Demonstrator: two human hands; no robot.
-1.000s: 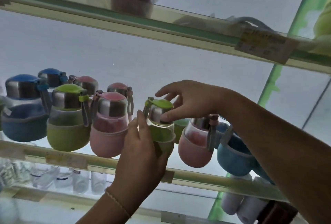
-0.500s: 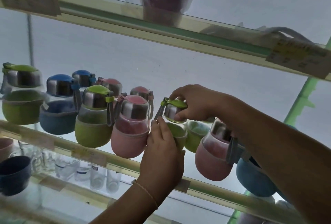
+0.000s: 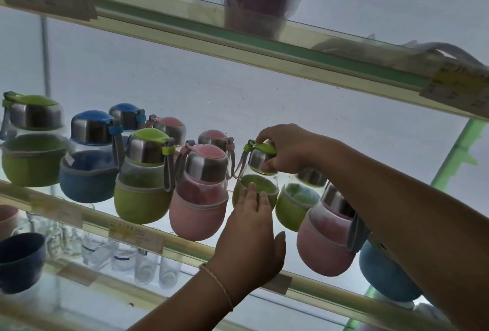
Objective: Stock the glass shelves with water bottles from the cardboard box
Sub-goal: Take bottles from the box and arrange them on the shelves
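On glass shelf [image 3: 185,247], right hand [image 3: 287,149] gripping green bottle [image 3: 258,174] cap, left hand [image 3: 250,240] fingers flat against its sleeve

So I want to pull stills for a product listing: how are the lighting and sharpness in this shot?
Head view: strongly backlit by the pale wall, so the right hand, the left hand and both forearms read dark; the green bottle they hold is fairly clear but soft; the shelf labels are blurred past reading; wide-angle lens slants the glass shelf edges.
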